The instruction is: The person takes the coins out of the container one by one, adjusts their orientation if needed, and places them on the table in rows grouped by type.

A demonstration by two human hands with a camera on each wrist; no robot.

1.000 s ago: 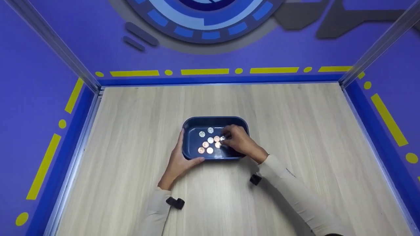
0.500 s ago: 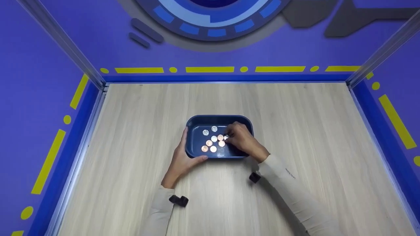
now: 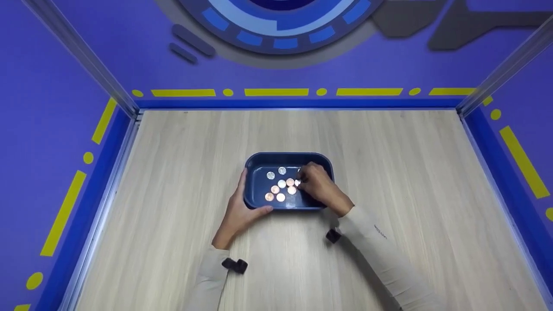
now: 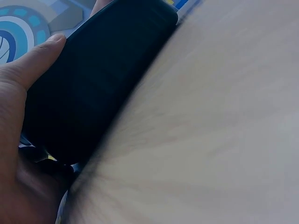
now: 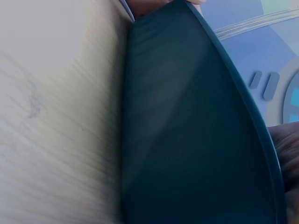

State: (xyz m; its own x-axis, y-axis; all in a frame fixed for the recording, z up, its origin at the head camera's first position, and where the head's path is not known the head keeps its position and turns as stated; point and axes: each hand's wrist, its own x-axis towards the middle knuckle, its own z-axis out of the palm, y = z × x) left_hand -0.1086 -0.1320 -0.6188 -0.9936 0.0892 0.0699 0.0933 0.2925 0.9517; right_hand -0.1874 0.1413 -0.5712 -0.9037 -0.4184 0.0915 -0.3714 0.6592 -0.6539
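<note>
A dark blue rectangular tray point(image 3: 259, 164) with rounded corners sits on the table in the head view. My left hand point(image 3: 239, 211) grips its near left corner, thumb along the front wall and fingers against the left side. Loose inside lie several coins, some coppery point(image 3: 275, 189) and some silvery point(image 3: 271, 175). My right hand point(image 3: 319, 186) reaches over the tray's right side, its curled fingertips pinching at a silvery coin point(image 3: 297, 183) that they partly cover. Both wrist views mostly show the tray's outer wall point(image 4: 88, 84), with the right hand point(image 5: 288, 149) at the rim.
The pale wooden table point(image 3: 194, 151) extends around the tray. Blue-purple panels with yellow marks point(image 3: 276, 92) enclose it at the back and both sides. Small black devices point(image 3: 234, 265) are worn on both wrists.
The head view shifted slightly, then settled. My right hand works at nearly the same spot, and a sliver of another silvery coin now shows beyond its fingers. The left hand keeps its hold.
</note>
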